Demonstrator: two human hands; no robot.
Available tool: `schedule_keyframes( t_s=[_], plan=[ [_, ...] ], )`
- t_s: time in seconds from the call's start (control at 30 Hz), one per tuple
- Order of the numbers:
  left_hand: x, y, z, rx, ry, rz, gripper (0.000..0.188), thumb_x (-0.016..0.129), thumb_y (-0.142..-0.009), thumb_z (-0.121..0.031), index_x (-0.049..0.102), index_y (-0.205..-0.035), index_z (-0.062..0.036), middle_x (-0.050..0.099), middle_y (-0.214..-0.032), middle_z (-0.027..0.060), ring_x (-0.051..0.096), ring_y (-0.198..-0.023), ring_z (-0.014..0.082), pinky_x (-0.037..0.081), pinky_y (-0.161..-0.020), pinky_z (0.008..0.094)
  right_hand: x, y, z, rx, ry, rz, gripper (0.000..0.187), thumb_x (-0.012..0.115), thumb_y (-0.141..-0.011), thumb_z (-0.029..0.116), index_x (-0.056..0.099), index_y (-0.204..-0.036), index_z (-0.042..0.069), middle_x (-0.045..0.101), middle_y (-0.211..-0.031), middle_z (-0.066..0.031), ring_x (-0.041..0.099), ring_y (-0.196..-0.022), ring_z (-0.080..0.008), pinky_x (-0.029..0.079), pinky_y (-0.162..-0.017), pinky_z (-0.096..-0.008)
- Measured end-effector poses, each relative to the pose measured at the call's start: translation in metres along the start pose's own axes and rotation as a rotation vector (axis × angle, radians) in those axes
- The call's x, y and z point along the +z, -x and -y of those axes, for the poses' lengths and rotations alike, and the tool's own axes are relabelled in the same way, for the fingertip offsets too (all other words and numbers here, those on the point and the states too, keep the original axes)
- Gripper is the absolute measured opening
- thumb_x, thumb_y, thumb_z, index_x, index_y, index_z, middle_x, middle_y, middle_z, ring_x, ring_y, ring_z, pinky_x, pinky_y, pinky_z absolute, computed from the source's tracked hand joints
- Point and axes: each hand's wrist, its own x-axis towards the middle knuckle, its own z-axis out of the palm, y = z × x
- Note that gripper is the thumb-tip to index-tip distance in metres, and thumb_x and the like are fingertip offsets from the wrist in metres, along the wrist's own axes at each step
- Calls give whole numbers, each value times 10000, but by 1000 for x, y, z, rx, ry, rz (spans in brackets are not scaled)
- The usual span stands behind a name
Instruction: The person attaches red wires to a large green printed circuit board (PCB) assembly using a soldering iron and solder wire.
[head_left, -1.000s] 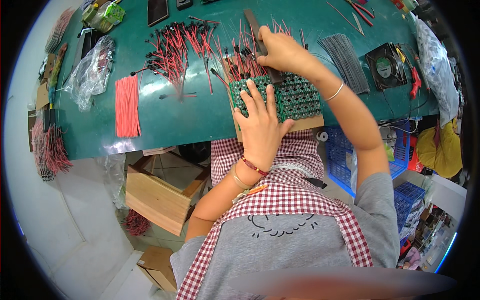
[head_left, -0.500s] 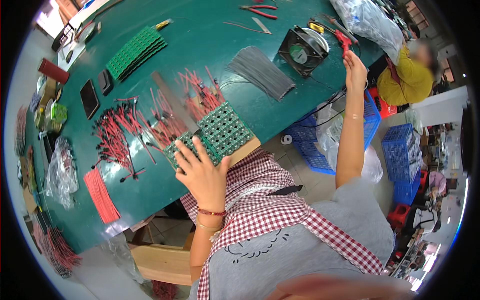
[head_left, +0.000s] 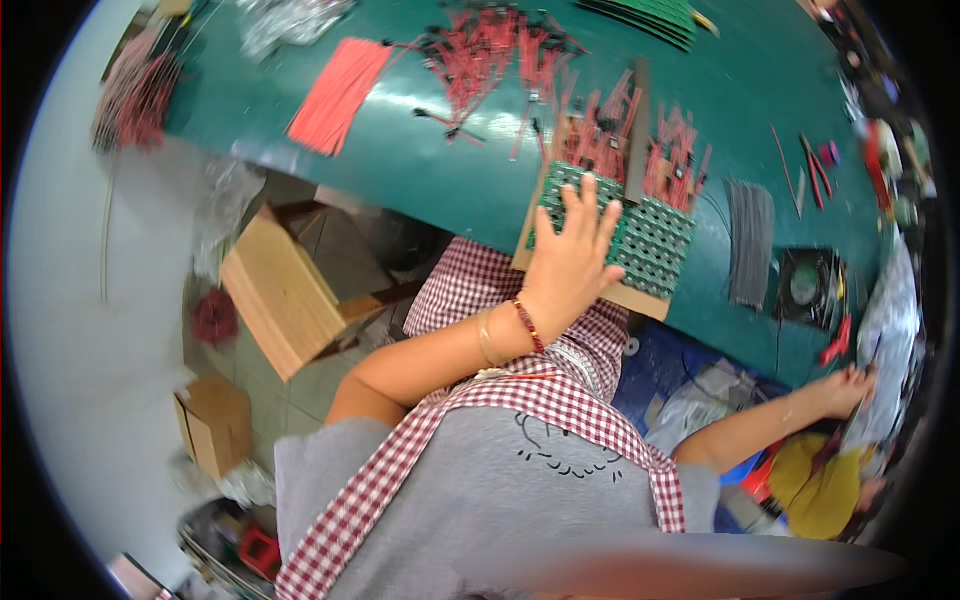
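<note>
- Spreading its fingers wide, the bare left hand (head_left: 575, 250) lies palm down over the left green circuit-board panel (head_left: 557, 190), nothing gripped; it covered this same panel in both earlier frames.
- That panel rests on a flat tan cardboard sheet (head_left: 640, 299) at the near edge of the dark green table (head_left: 400, 160), beside the right green circuit-board panel (head_left: 655, 240).
- The bare right hand (head_left: 846, 392) is now below the red-handled tool (head_left: 838, 340), near the clear plastic bag (head_left: 888, 325); half a second ago its fingertips were up at that tool. Its fingers look drawn close together, but blur keeps me from telling whether they hold anything.
- The flat brown bar (head_left: 638, 130), gripped by the right hand a second ago, lies free of it between two clusters of thin red wires (head_left: 600, 130), its near end where the panels meet.
- A square black fan (head_left: 806, 288) sits just beside the red-handled tool, with a bundle of straight grey wires (head_left: 750, 240) between it and the panels.
- The view has turned: the table's near edge slopes down to the right, whereas half a second ago it rose that way.
</note>
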Motion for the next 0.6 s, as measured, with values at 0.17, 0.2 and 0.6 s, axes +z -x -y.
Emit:
schedule_keyframes(
  t_s=[0.17, 0.2, 0.6],
  plan=[
    [5, 10, 6, -64, 21, -22, 809, 617, -811, -592, 439, -1446, -123, 335, -1501, 254, 389, -1303, 362, 397, -931, 506, 139, 296, 112, -408, 416, 923, 325, 717, -829, 66, 584, -1125, 36, 634, -1098, -69, 595, -993, -218, 467, -884, -346],
    [5, 8, 6, -80, 17, -25, 809, 617, -811, -592, 439, -1446, -123, 335, -1501, 254, 389, -1303, 362, 397, -931, 506, 152, 335, 122, -378, 378, 998, 447, 771, -794, 102, 562, -1186, 60, 616, -1122, -79, 569, -1044, -241, 447, -904, -356],
    [8, 65, 131, -478, 378, -827, 395, 596, -871, -353, 546, -1107, -40, 517, -1211, 162, 481, -1134, 300, 322, -1002, 484, 158, 387, 117, -451, 522, 1163, 561, 796, -767, 139, 517, -1250, 71, 561, -1125, -104, 506, -1034, -304, 377, -923, -424]
  ],
)
